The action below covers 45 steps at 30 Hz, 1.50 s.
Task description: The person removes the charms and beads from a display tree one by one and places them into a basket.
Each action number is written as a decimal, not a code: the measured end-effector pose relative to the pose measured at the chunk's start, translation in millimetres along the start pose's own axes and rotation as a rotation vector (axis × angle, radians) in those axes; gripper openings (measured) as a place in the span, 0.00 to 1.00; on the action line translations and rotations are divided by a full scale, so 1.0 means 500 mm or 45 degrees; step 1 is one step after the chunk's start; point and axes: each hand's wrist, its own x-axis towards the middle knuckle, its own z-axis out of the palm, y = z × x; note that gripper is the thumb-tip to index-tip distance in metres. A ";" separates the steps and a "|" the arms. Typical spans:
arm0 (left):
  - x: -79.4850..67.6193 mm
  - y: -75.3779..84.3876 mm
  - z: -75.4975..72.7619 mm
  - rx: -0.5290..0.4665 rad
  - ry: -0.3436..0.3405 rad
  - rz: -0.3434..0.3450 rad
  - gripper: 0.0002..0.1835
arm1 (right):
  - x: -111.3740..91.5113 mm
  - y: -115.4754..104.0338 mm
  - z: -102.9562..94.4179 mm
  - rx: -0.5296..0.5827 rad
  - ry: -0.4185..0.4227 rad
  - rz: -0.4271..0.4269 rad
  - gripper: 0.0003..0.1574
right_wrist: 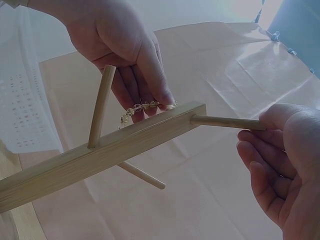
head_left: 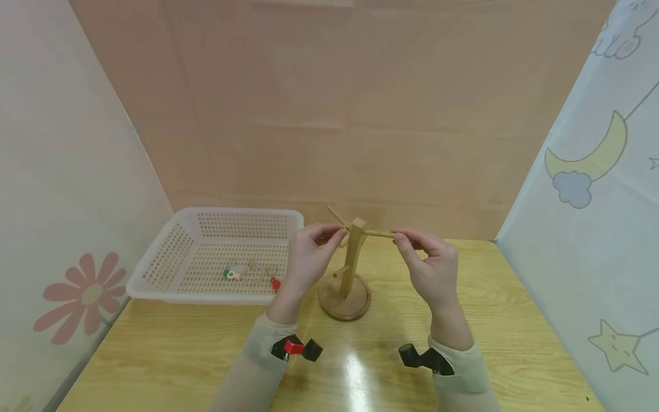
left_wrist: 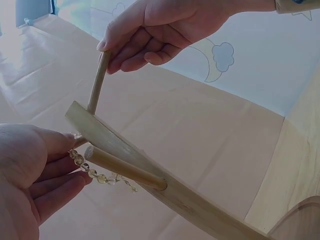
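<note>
A wooden stand (head_left: 352, 260) with several pegs rises from a round base on the table. My left hand (head_left: 308, 254) is at the top of its post, on the left side. Thumb and fingers there pinch a bracelet of clear, yellowish beads (left_wrist: 92, 172), which hangs down beside a peg in the left wrist view. Whether the bracelet loops around a peg cannot be made out. On the other side, my right hand (head_left: 432, 263) pinches the outer end of the upper right peg (right_wrist: 227, 122) between thumb and fingers.
Left of the stand is a white perforated basket (head_left: 216, 298). In it lie a red trinket (head_left: 275, 284), a green and white trinket (head_left: 234, 274) and some small pale beaded pieces. Behind stands a plain tan backdrop (head_left: 329, 114), with patterned side walls.
</note>
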 end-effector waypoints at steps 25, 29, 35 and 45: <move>0.047 0.022 -0.047 0.127 0.098 -0.036 0.07 | -0.004 0.001 -0.011 -0.030 -0.040 0.071 0.09; 0.053 0.023 -0.054 0.129 0.116 -0.027 0.07 | -0.004 -0.002 -0.010 -0.034 -0.037 0.076 0.10; 0.060 0.025 -0.061 0.183 0.138 -0.011 0.07 | -0.003 -0.007 -0.011 -0.036 -0.034 0.086 0.11; 0.057 0.014 -0.075 0.198 0.106 -0.039 0.08 | -0.003 0.001 -0.015 -0.021 -0.046 0.076 0.10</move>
